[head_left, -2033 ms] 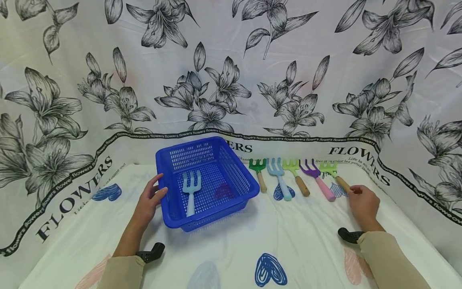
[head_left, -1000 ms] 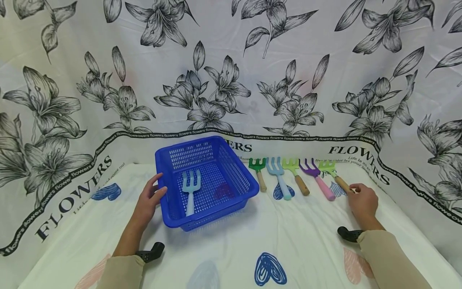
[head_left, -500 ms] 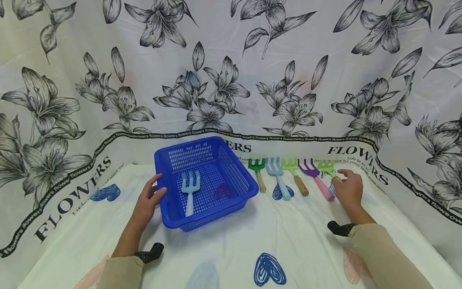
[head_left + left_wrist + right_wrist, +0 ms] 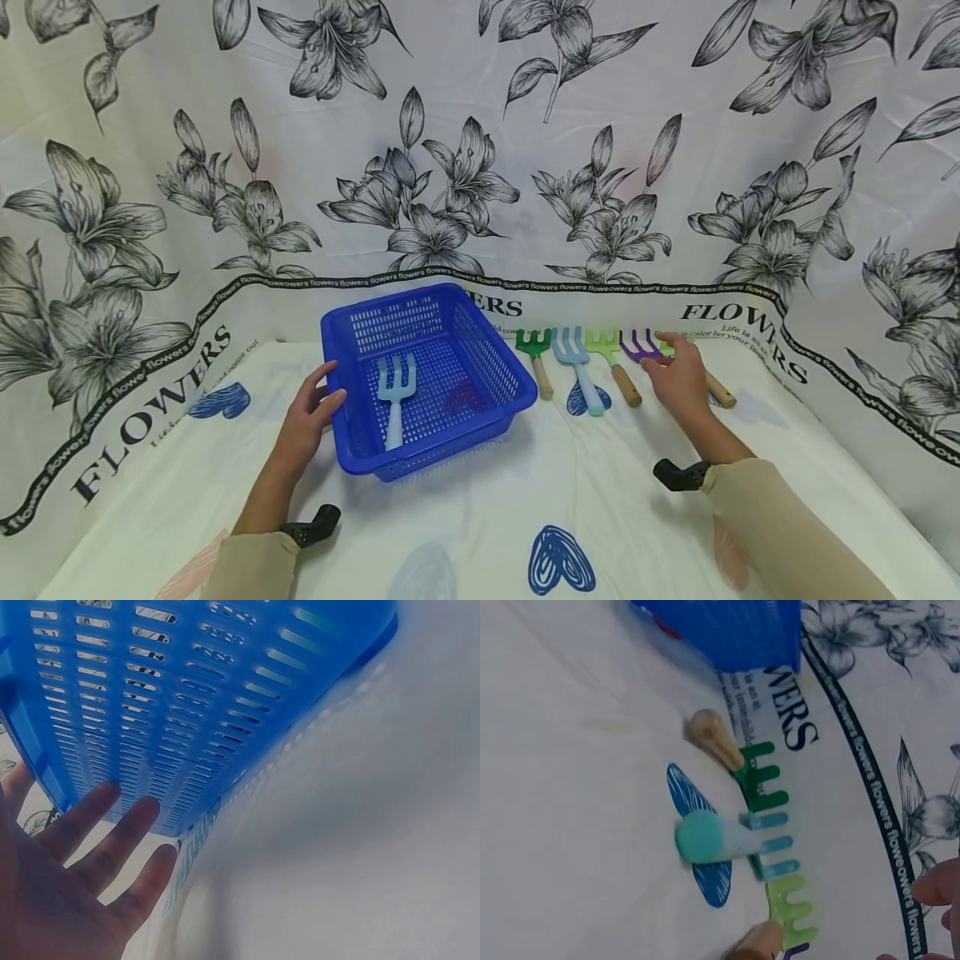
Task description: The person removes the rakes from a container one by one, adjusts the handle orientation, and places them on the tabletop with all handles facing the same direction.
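In the head view a blue perforated basket [image 4: 442,450] stands left of centre, with a pale blue hand fork [image 4: 397,383] inside. My left hand [image 4: 306,408] touches its left rim; the left wrist view shows spread fingers [image 4: 112,847] along the outer wall. My right hand [image 4: 682,379] hovers over a purple hand fork [image 4: 633,345], hiding its pink handle. Under and beyond it lies a light green fork, its wooden handle [image 4: 722,390] showing. To the left lie a green fork [image 4: 535,343], a light blue fork [image 4: 573,350] and a yellow-green fork [image 4: 606,343].
A white cloth [image 4: 480,533] printed with hearts covers the table. Behind it hangs a flower-print curtain [image 4: 525,200] with a black lettered band [image 4: 450,272]. A black wrist mount [image 4: 678,475] sits on my right wrist, another mount [image 4: 318,525] on my left.
My right hand has let go of the rightmost light green fork's wooden handle and moved left over the purple fork. My left hand and the basket stay as they were.
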Available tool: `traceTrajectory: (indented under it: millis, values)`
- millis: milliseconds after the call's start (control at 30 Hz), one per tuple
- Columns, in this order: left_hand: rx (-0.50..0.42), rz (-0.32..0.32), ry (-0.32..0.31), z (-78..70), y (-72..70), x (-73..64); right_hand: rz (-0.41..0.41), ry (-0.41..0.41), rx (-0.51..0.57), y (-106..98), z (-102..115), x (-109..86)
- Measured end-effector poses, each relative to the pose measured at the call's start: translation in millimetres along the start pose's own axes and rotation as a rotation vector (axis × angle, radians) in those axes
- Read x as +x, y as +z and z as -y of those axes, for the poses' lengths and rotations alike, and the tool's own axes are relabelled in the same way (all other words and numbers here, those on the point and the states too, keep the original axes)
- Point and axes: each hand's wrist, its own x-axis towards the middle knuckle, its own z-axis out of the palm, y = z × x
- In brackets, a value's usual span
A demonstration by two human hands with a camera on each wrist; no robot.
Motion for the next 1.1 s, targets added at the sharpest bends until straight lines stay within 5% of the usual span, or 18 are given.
traceTrajectory:
  millis: [567, 1100]
  values:
    - [-0.004, 0.011, 0.021, 3.7, -1.9, 2.2, 0.245, -0.289, 0.036, 28.2, 58.9, -26.1]
    - [-0.001, 0.01, 0.038, 6.6, -2.2, 3.1, 0.287, -0.451, 0.149, 63.8, 97.1, -51.0]
